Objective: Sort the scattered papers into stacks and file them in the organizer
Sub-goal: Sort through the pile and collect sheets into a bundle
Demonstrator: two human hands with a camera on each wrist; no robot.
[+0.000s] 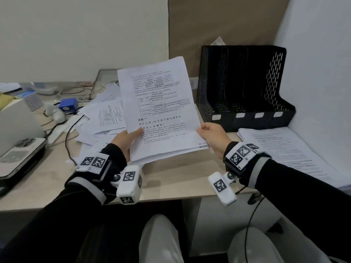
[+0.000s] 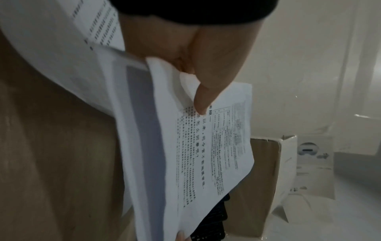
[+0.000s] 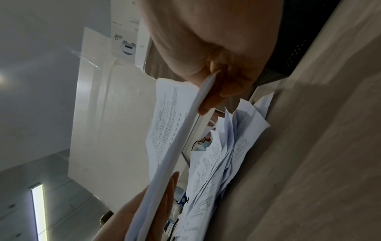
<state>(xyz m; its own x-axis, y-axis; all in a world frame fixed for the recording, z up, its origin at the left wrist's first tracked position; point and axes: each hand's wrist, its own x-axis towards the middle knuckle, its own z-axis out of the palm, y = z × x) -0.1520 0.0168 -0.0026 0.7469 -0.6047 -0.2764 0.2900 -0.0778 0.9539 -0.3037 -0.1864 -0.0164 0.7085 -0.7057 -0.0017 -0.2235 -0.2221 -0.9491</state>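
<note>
Both hands hold a thin stack of printed sheets point(image 1: 159, 107) lifted above the desk, tilted back. My left hand point(image 1: 126, 139) grips its lower left edge, thumb on top; in the left wrist view the thumb point(image 2: 203, 97) presses the top sheet point(image 2: 206, 154). My right hand point(image 1: 212, 136) pinches the lower right edge; the right wrist view shows the stack point(image 3: 175, 138) edge-on between thumb and fingers. Scattered papers point(image 1: 102, 118) lie in a heap behind the left hand. The black mesh organizer point(image 1: 245, 86) stands at the back right, its slots looking empty.
A neat pile of sheets point(image 1: 288, 150) lies on the desk at the right, by the white wall. At the left sit a white device with a phone point(image 1: 19, 149), a blue box point(image 1: 68, 105) and cables point(image 1: 66, 137). The desk's front edge point(image 1: 161, 198) is near my wrists.
</note>
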